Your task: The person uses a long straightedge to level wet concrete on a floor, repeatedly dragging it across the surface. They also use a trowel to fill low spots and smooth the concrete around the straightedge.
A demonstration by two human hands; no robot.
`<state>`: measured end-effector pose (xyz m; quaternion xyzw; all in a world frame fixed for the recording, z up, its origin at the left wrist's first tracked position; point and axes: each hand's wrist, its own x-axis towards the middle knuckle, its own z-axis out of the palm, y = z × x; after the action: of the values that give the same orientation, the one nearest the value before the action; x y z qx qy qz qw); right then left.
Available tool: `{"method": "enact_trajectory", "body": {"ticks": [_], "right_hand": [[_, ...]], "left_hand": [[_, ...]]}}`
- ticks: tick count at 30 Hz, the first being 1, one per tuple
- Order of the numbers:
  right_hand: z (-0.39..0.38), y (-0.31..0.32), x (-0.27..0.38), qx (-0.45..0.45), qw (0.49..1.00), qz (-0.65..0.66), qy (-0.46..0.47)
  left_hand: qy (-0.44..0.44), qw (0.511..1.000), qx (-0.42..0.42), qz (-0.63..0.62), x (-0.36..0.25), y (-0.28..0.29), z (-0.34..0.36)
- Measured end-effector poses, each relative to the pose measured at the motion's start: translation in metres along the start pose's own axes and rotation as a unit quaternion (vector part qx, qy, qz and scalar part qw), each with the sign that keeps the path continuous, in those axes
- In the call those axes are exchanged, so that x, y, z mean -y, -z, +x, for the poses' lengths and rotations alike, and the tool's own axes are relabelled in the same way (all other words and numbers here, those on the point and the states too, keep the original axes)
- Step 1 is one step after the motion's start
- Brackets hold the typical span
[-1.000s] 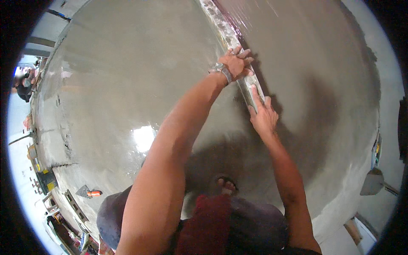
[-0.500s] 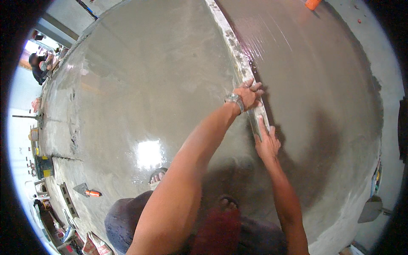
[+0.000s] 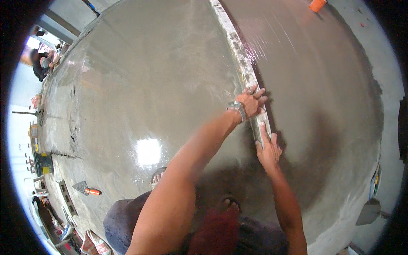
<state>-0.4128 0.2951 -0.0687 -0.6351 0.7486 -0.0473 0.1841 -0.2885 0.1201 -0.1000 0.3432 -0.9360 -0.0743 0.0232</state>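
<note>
A long, narrow straightedge (image 3: 238, 44), pale and smeared with cement, lies across wet grey concrete (image 3: 153, 80) and runs away from me toward the far edge. My left hand (image 3: 250, 103), with a watch on its wrist, rests across the straightedge, fingers spread over its top. Closer to me, my right hand (image 3: 269, 153) grips the near end; its index finger lies along the top, the thumb is on the left side and the other fingers bend down the right. The undersides of both hands are hidden. Ripples mark the wet surface right of the straightedge.
A pointed trowel (image 3: 87, 188) with an orange handle lies at lower left, near a hollow block (image 3: 68, 197). Another person (image 3: 41, 63) crouches at the far left. An orange container (image 3: 317, 5) stands at far right. Sacks (image 3: 97, 244) sit at the lower left.
Both hands and the straightedge have shifted slightly toward me. The left hand's fingers are spread a little wider. The view has tilted a little.
</note>
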Motion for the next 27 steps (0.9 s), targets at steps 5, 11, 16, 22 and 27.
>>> {"method": "enact_trajectory", "body": {"ticks": [5,11,16,22,27], "right_hand": [[-0.003,-0.006,0.001,-0.024,1.000,-0.014,0.000],[0.013,-0.009,0.016,-0.018,0.999,0.002,0.028],[-0.008,-0.015,-0.002,-0.006,1.000,0.008,0.022],[0.015,-0.015,0.028,-0.016,1.000,0.003,0.014],[-0.006,-0.018,0.011,0.017,1.000,0.015,0.022]], "left_hand": [[0.002,0.999,0.005,0.034,0.002,0.003,-0.003],[0.020,0.999,0.042,-0.001,0.022,0.004,-0.005],[0.005,1.000,-0.004,-0.020,0.001,-0.005,-0.017],[0.018,1.000,-0.024,0.008,0.034,-0.010,-0.012],[0.013,0.999,0.018,0.024,0.012,-0.004,-0.021]]}}
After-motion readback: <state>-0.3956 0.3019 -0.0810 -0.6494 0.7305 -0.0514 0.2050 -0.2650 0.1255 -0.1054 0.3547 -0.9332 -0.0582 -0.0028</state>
